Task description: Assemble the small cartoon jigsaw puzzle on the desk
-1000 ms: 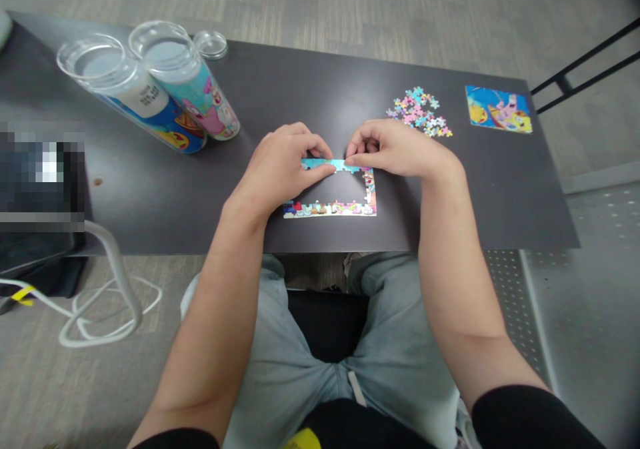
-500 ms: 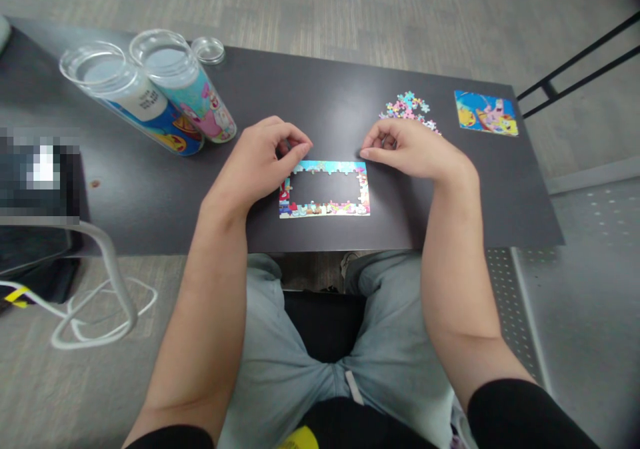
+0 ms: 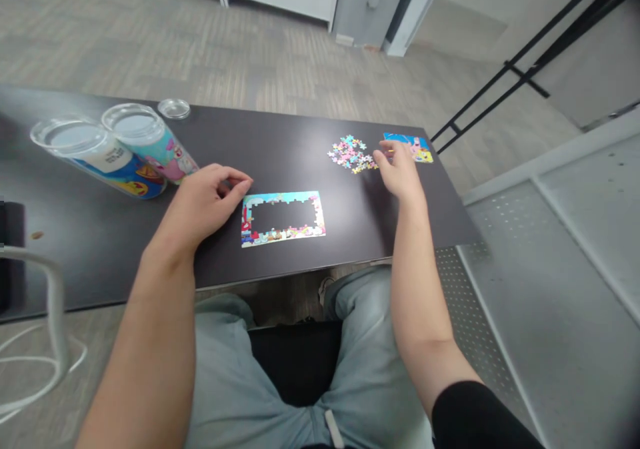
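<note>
On the dark table lies a rectangular jigsaw puzzle border, its edge pieces joined around a bare middle. My left hand rests by its upper left corner, fingers curled and thumb tip against the index finger; no piece shows in it. To the right, my right hand hovers with thumb and fingers apart, between a heap of loose jigsaw pieces and a colourful picture card. Its fingers cover part of the card, and I see nothing held in them.
Two clear jars with cartoon wraps, one blue and one pink and turquoise, stand at the left. A clear round lid lies behind them. A white cable loops at the lower left. Black metal bars rise beyond the table's right end.
My right hand has moved from above the puzzle border out to the right, beside the loose pieces and card, and its fingers have opened. The left hand stays near the border. The view has shifted.
</note>
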### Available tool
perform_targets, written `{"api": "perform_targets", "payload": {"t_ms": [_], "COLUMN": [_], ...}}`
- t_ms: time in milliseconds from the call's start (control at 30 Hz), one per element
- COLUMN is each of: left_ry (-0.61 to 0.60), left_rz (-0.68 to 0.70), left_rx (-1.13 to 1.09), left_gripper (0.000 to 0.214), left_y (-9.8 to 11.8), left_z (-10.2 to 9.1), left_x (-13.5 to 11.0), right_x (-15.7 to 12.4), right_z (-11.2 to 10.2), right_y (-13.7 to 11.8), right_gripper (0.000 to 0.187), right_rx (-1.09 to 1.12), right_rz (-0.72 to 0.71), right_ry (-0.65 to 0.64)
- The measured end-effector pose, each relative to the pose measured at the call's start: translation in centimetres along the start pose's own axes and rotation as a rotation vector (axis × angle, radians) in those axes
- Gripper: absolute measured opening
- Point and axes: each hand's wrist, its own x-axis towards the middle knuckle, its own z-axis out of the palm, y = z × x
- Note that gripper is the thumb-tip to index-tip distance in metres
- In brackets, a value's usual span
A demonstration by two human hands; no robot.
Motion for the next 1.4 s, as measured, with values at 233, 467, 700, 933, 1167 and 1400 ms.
{"api": "perform_targets", "payload": {"t_ms": [233, 467, 700, 933, 1167, 1400], "left_ry": [-0.020, -0.022, -0.007, 0.006, 0.020, 0.031], "left_rz": [-0.031, -0.056, -0.066, -0.068, -0.085, -0.041], "left_rx": [-0.016, -0.009, -0.029, -0.072, -0.068, -0.102], "left_gripper": [0.042, 0.049, 0.043, 0.028, 0.023, 0.019], "left_y": [0.0, 0.0, -0.3, 0.2, 0.9, 1.0], "left_z": [0.4, 0.9, 1.5, 1.9, 2.1, 2.2], "left_x": [0.2, 0.5, 0.4, 0.5, 0.3, 0.0], "right_x": [-1.4, 0.5, 1.9, 1.8, 1.3, 1.8], "right_z": [2.8, 4.1, 4.5, 6.7, 9.9, 11.3], "right_y": [-3.4, -5.7, -6.1, -7.7, -12.2, -13.8], "right_gripper": [0.135, 0.147, 0.123, 0.127, 0.118, 0.112], "right_rx": [-0.222, -0.320, -0.269, -0.195, -0.137, 0.087], "right_rz": [0.032, 0.020, -0.122, -0.297, -0.494, -0.505], "right_ry": [-0.307, -0.322, -0.421, -0.506, -0.605, -0.616]}}
